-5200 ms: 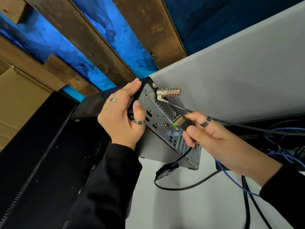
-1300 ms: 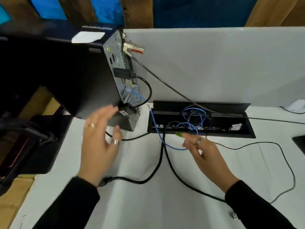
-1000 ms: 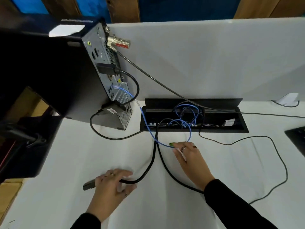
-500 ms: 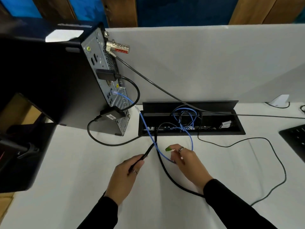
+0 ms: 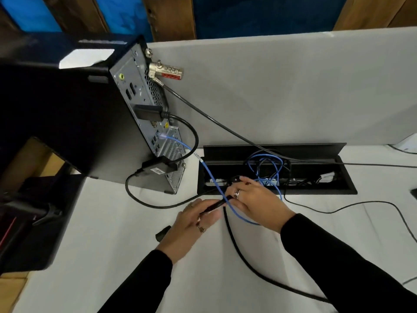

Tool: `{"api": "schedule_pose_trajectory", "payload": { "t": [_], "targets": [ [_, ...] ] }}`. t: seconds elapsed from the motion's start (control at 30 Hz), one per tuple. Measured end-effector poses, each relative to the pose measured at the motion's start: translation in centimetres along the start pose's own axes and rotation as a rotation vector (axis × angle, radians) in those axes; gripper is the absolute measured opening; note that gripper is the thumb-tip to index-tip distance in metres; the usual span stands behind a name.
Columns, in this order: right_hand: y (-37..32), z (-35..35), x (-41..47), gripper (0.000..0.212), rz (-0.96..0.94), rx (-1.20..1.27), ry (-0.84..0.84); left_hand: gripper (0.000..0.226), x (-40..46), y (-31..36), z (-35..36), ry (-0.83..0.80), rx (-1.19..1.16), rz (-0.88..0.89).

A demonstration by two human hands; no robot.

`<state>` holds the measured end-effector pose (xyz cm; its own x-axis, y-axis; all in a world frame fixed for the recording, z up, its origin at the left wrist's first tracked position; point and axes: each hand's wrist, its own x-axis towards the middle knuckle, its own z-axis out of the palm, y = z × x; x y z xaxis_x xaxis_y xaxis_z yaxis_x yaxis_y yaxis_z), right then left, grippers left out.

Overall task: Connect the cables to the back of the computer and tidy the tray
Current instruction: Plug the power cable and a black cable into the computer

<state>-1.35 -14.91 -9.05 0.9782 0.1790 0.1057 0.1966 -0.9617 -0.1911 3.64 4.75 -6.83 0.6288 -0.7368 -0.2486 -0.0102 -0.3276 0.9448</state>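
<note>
Left hand (image 5: 191,222) fingers curled round black cable (image 5: 228,219) on desk before tray (image 5: 347,188); right hand (image 5: 250,199) pinches it too — cable limp, springy; grip near plug.

Five seconds back your left hand (image 5: 191,224) steadied the computer (image 5: 126,123) while your right hand (image 5: 255,199) pushed a plug into its back panel; both have since come down to the worktop (image 5: 112,256). Your left hand picked up the black cable (image 5: 234,240) near the front edge and carried it toward the tray (image 5: 347,190). Your right hand has moved up to the tray's front rim, now gripping that cable beside the blue cable (image 5: 237,211).
</note>
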Motion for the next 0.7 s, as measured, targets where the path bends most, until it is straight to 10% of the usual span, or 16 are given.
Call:
{"api": "schedule_pose_trajectory", "payload": {
  "t": [0.4, 0.7],
  "targets": [
    [1.7, -2.5, -4.0, 0.033, 0.194, 0.016, 0.168, 0.03, 2.4, 4.2, 5.4, 0.414, -0.33, 0.018],
    [3.5, -3.1, -4.6, 0.03, 0.6, 0.49, 0.076, 0.034, 1.6, 0.8, 2.1, 0.625, -0.336, -0.036]
  ]
}}
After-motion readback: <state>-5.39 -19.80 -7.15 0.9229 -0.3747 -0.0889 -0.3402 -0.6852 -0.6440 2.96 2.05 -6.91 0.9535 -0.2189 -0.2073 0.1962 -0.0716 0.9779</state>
